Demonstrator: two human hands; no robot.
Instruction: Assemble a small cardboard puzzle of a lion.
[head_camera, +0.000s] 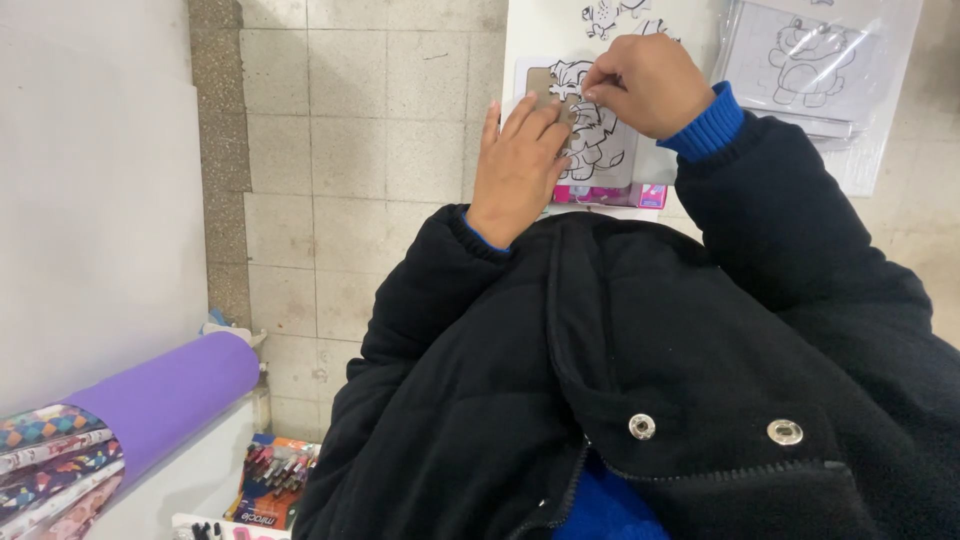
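A tan card with a black-and-white cartoon animal cut-out (598, 140) lies on a white table (530, 40) at the top of the head view. My left hand (518, 165) lies flat on the card's left side, fingers together, pressing it down. My right hand (650, 82) pinches the top edge of the cut-out piece between thumb and fingers. Both arms wear a black padded jacket with blue cuffs.
Clear sleeves with cartoon line drawings (810, 60) lie at the top right. A pink box (610, 194) sits under the card's near edge. A purple paper roll (160, 400) and patterned rolls (50, 460) lie lower left, with a box of markers (275, 480). Tiled floor (350, 120) shows between.
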